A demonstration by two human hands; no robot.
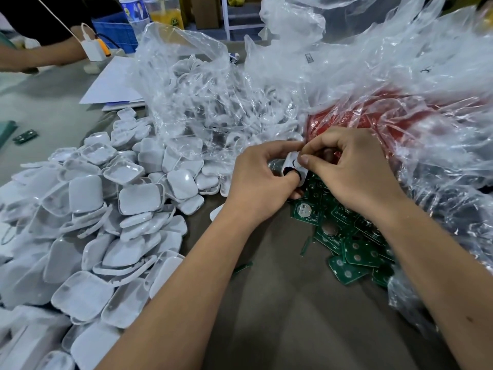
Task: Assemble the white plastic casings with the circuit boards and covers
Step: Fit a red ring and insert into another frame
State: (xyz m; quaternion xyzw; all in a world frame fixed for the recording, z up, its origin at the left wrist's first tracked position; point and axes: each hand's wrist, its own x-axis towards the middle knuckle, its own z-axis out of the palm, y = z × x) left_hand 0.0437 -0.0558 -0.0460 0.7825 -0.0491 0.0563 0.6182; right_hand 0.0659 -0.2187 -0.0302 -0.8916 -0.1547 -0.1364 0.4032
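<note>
One small white plastic casing (pixel 292 165) is clamped in both grips, left hand (pixel 260 180) and right hand (pixel 349 169); many green square circuit boards (pixel 354 249) await at the bench's right edge.

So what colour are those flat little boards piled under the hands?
Green, with round silvery pads: the flat square circuit boards, clearest in the head view.

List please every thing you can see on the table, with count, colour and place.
casings: many, white, heaped at left
boards: many, green, piled under right hand
held casing: one, white, between both hands
clear bags: several, behind hands, one over something red
papers: few, white, far left
small board: one, green, left edge
charger: one, white, far left
bottle: one, clear, top
crate: one, blue, top
left hand: fingers grip held casing
right hand: fingers pinch held casing
</note>
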